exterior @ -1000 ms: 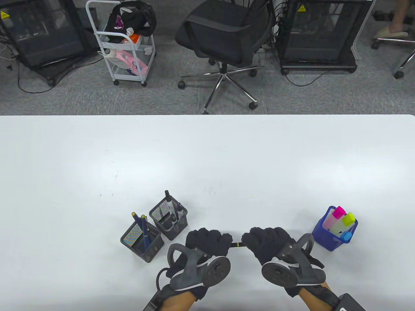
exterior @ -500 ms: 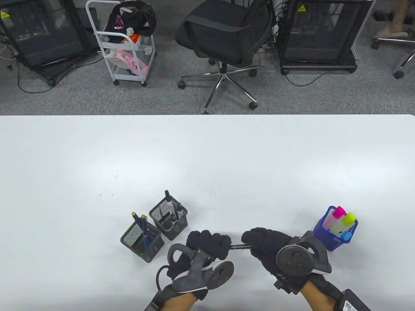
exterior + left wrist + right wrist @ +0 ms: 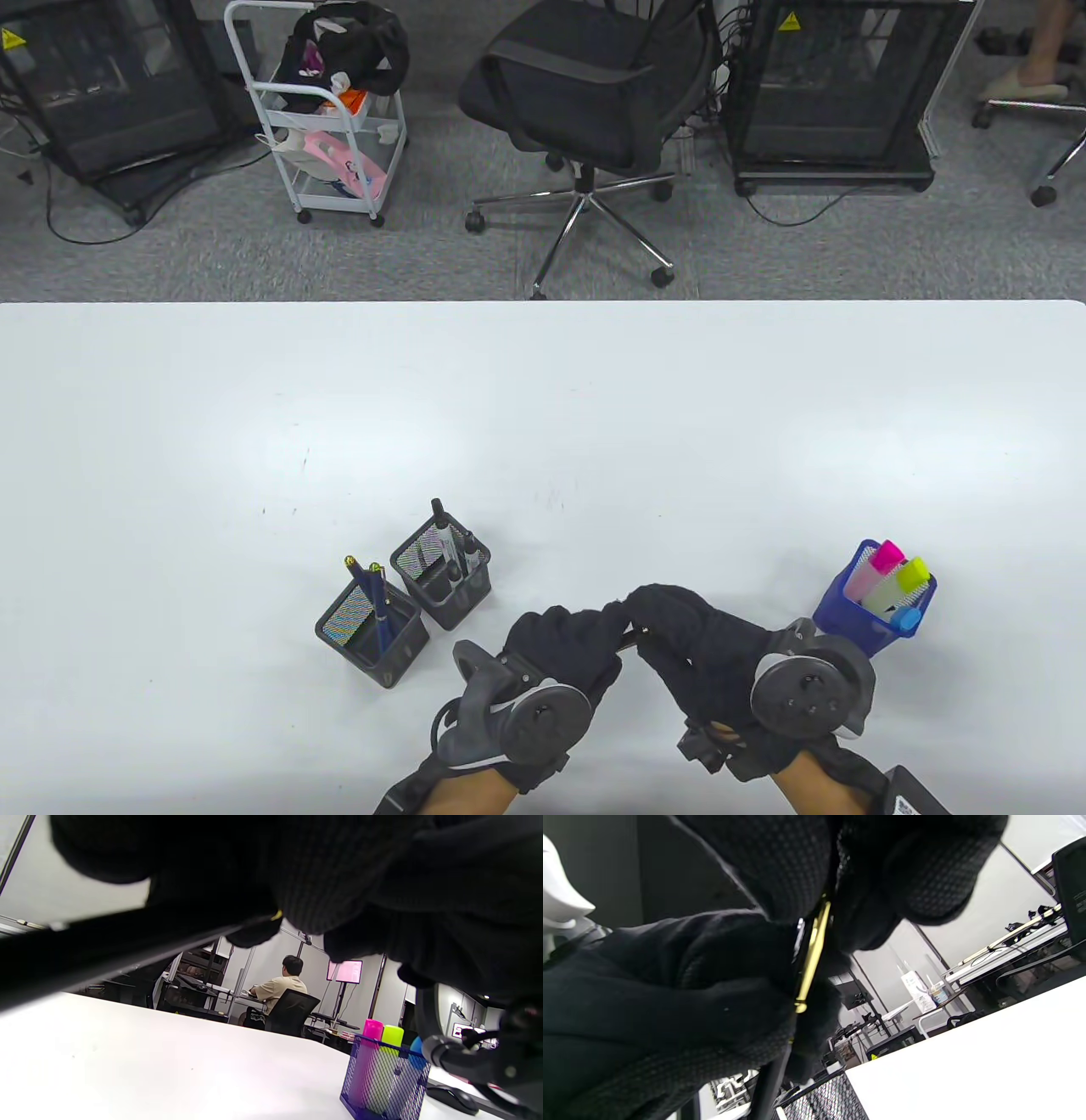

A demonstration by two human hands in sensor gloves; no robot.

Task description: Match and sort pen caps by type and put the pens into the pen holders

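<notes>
Now both hands have closed together over the pen.

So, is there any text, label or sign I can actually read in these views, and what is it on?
No words or numbers are readable.
Yellow warning triangle sticker on the right black cabinet: symbol only, too small to make out.
Yellow warning triangle sticker on the left black cabinet: the same.
Print on the white marker in the black mesh holder: too small to read.
Pink screen in the left wrist view: blurred.
</notes>
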